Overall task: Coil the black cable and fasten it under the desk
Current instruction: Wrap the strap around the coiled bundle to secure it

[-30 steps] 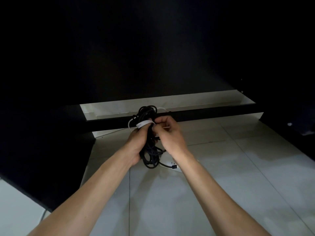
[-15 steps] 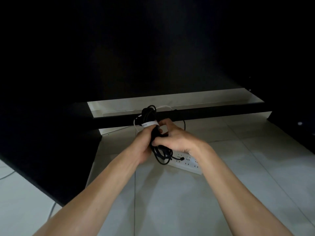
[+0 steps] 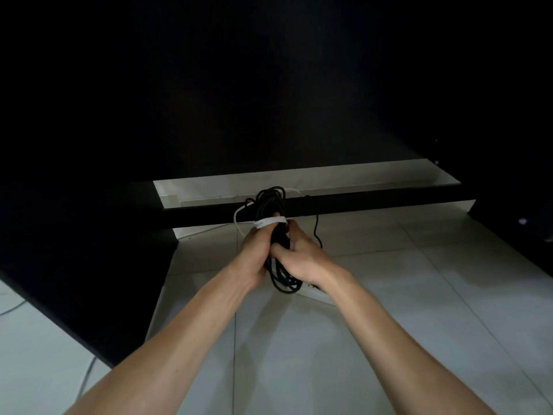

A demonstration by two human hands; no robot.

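Both hands (image 3: 278, 256) grip coiled black cable (image 3: 270, 202), white strap (image 3: 269, 222) around.

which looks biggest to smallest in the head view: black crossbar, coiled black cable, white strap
1. black crossbar
2. coiled black cable, partly hidden by both hands
3. white strap

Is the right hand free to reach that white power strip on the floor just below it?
Probably not right away. The right hand is gripping the black cable coil along with the left hand. The power strip lies close beneath, nothing blocking it, once the hand lets go.
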